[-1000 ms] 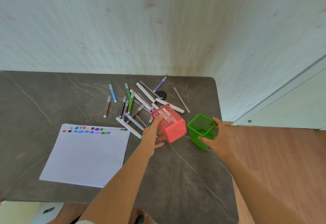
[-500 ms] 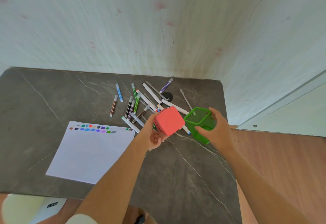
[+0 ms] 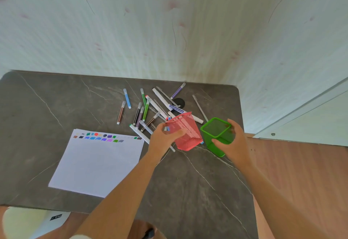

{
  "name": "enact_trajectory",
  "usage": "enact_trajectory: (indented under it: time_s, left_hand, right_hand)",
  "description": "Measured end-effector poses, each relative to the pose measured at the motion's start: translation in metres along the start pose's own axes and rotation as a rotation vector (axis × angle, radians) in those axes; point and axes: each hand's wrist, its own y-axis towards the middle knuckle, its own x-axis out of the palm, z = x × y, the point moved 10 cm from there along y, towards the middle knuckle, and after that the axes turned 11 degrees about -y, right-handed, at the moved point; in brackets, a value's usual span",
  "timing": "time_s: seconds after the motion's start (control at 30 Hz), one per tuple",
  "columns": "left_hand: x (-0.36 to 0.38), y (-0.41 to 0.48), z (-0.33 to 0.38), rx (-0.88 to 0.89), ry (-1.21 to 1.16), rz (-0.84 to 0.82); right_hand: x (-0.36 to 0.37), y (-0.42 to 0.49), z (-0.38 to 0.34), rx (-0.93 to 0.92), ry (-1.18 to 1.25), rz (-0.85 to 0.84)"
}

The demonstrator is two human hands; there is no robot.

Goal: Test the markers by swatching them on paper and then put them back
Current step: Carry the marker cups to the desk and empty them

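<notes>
My left hand (image 3: 163,137) grips a red mesh pen cup (image 3: 186,133) by its rim, with the cup held upright over the table. My right hand (image 3: 232,140) holds a green mesh pen cup (image 3: 216,135) just to the right of the red one. Several markers (image 3: 145,110) lie scattered on the dark table behind the cups, among them a blue one (image 3: 127,100) and a brown one (image 3: 120,112). A white sheet of paper (image 3: 98,161) with rows of colour swatches along its top edge lies to the left.
The dark marble-look table (image 3: 188,191) ends at a rounded right edge near the green cup, with wood floor (image 3: 301,172) beyond. A black round cap-like disc (image 3: 178,103) sits among the markers. A pale wall rises right behind the table.
The red cup was turned bottom-up half a second ago and now stands mouth-up in my left hand. The green cup has shifted slightly in my right hand.
</notes>
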Motion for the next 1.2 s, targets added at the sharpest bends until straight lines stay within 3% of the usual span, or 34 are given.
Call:
enact_trajectory:
  time_s: [0.37,0.63,1.2]
  left_hand:
    - [0.029,-0.009,-0.034,0.148,0.236,-0.216]
    - [0.04,-0.005,-0.044,0.197,0.317,-0.303]
    - [0.037,-0.016,-0.044,0.211,0.513,-0.224]
  right_hand:
    - [0.005,-0.011,0.043,0.129,0.038,-0.039]
    - [0.012,-0.016,0.053,0.069,-0.017,-0.077]
    - [0.007,-0.029,0.039,0.095,-0.233,-0.186]
